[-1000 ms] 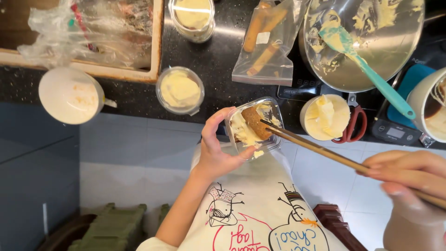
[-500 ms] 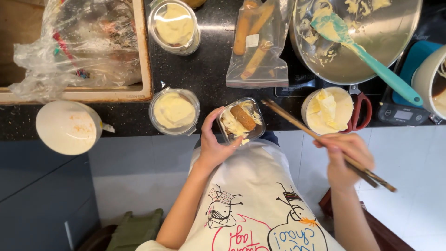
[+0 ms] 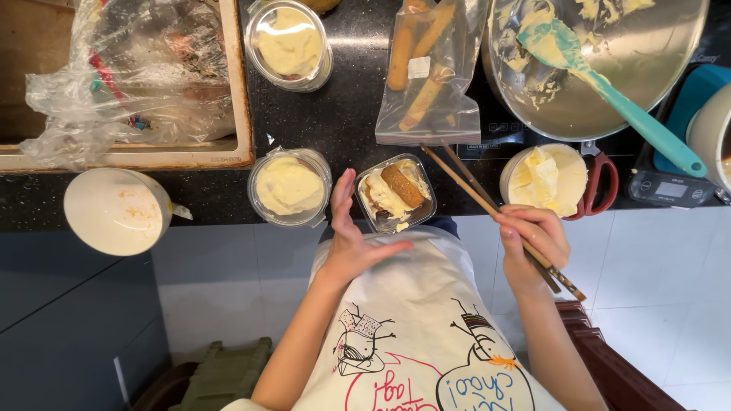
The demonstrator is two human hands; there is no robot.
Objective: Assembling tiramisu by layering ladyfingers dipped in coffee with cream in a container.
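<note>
My left hand (image 3: 352, 236) rests with fingers apart against the near left side of a small square clear container (image 3: 396, 194) at the counter's front edge. Cream and one brown biscuit finger lie inside it. My right hand (image 3: 531, 245) grips a pair of wooden chopsticks (image 3: 487, 205), whose tips point up-left and end just right of the container, above the counter. A clear bag of brown biscuit fingers (image 3: 430, 72) lies beyond the container.
Two round cream-filled cups (image 3: 289, 186) (image 3: 289, 46) sit to the left. A white mug (image 3: 114, 211) overhangs the counter edge. A steel bowl (image 3: 601, 61) holds a teal spatula (image 3: 617, 95). A cream tub (image 3: 544, 179), a scale (image 3: 670, 186) and a wooden tray with plastic wrap (image 3: 129, 84) surround them.
The chopsticks have let the biscuit go into the container and drawn back to the right. My left hand has loosened from cupping the container to resting beside it, now set on the counter.
</note>
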